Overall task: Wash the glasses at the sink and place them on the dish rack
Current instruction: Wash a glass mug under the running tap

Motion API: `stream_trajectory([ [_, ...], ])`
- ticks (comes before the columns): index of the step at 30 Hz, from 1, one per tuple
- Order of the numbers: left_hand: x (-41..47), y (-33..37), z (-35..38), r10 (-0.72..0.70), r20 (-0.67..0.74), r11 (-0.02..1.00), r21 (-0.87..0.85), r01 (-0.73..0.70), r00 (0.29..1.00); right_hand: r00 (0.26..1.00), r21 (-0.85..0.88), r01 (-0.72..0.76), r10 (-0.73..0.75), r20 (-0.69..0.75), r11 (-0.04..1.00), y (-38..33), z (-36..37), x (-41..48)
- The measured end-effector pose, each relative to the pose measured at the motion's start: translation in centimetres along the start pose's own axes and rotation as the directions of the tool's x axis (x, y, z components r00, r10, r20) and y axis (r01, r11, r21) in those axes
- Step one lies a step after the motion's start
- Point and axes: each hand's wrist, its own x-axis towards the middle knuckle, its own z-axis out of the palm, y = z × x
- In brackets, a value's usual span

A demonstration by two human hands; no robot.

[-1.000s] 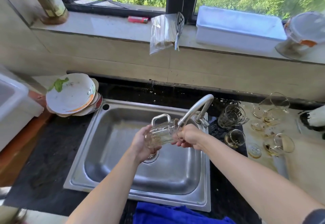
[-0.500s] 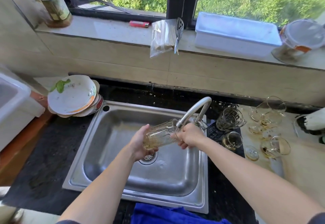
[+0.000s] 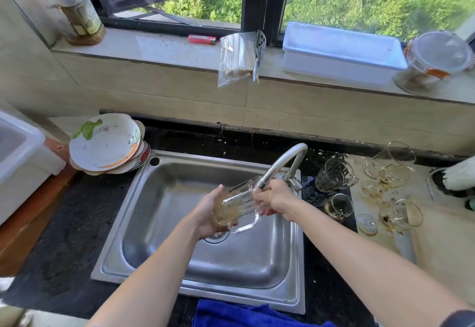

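Cloth (image 3: 244, 314) lies at six o'clock below the sink (image 3: 244, 262). Over it the left hand (image 3: 205, 213) cups the mug (image 3: 236, 206) at its base and the right hand (image 3: 275, 197) grips its rim, tilting it to the faucet (image 3: 282, 162), probably to rinse inside. Unwashed glasses (image 3: 393, 172) wait at three o'clock.

Both forearms were bare along all of their visible length, and so were the left hand (image 3: 205, 213) and the right hand (image 3: 276, 198). The right forearm (image 3: 359, 257) took up more of the view than the left forearm (image 3: 154, 270). At its upper end, in the near right corner, a narrow strip of dark sleeve (image 3: 460, 319) showed, its edge curved across the arm; the cloth was too blurred to tell navy from black.
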Motion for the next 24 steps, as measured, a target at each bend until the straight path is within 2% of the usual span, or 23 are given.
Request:
stream_trajectory([
  [2,-0.1,0.2,0.2,0.052,0.027,0.995,-0.089,-0.05,0.998,0.996,0.063,-0.084,0.082,0.033,0.994,0.0,0.2,-0.3],
  [4,-0.1,0.5,0.1,0.081,0.04,0.995,-0.054,-0.079,0.996,0.982,0.065,-0.149,0.14,0.129,0.987,0.3,0.6,-0.8],
  [6,-0.2,0.7,-0.1,0.024,0.025,0.997,0.075,-0.025,0.999,0.985,0.001,-0.105,0.104,0.138,0.994,0.4,0.6,-0.8],
  [8,-0.3,0.8,-0.2,-0.057,0.005,0.987,0.152,0.055,0.998,0.999,-0.05,0.005,-0.003,0.032,0.999,0.4,0.4,-0.2],
  [10,-0.2,0.6,0.0,-0.061,0.012,0.994,0.093,0.06,0.998,1.0,-0.009,0.007,-0.007,0.002,1.0,0.1,0.2,0.4],
  [12,-0.3,0.3,0.4,0.052,0.069,0.995,-0.083,-0.046,0.996,0.994,0.025,-0.098,0.097,0.053,0.995,-0.1,0.3,0.2],
  [14,-0.1,0.2,0.4,0.115,0.053,0.975,-0.196,-0.102,0.992,0.979,0.018,-0.161,0.158,0.128,0.987,0.0,0.3,-0.2],
  [16,0.2,0.3,0.0,0.046,0.019,0.983,-0.18,-0.042,0.999,0.982,-0.021,-0.131,0.133,0.136,0.991,0.1,0.3,-0.2],
  [18,0.1,0.5,-0.1,-0.029,0.01,0.996,-0.084,0.03,1.0,0.995,-0.036,-0.066,0.069,0.073,0.997,0.1,0.3,0.1],
  [21,0.0,0.2,0.1,0.01,-0.01,0.988,-0.157,-0.012,1.0,0.996,0.016,-0.077,0.076,0.047,0.997,0.0,0.4,0.4],
  [24,-0.1,-0.3,-0.2,0.047,-0.052,0.982,-0.179,-0.055,0.998,0.985,-0.053,-0.109,0.115,0.126,0.993,-0.4,0.3,0.0],
])
